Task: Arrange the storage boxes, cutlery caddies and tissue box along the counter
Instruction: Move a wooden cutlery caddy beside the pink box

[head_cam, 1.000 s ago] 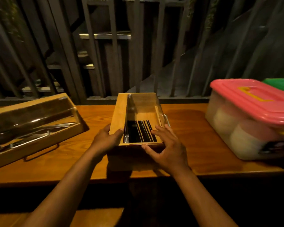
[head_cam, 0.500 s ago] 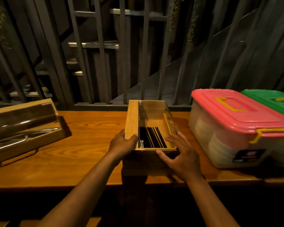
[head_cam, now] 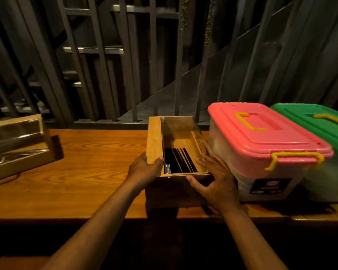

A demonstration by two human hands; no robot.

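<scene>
A wooden cutlery caddy [head_cam: 154, 137] with a clear lid and dark chopsticks inside stands on the wooden counter [head_cam: 90, 162], its right side close against the pink-lidded storage box [head_cam: 261, 133]. My left hand [head_cam: 144, 168] grips its near left corner. My right hand [head_cam: 215, 180] rests on its near right corner, fingers spread between the caddy and the pink box. A green-lidded storage box [head_cam: 320, 121] stands right of the pink one. A second wooden caddy [head_cam: 14, 152] holding metal cutlery lies at the far left. No tissue box is in view.
Dark metal railings [head_cam: 125, 65] run along the counter's far edge, with stairs behind. A stretch of bare counter lies between the two caddies. The counter's front edge is just below my wrists.
The chopstick caddy has slid right with both hands on it, closing the gap to the pink box. The view has shifted right, showing the green box and less of the left caddy.
</scene>
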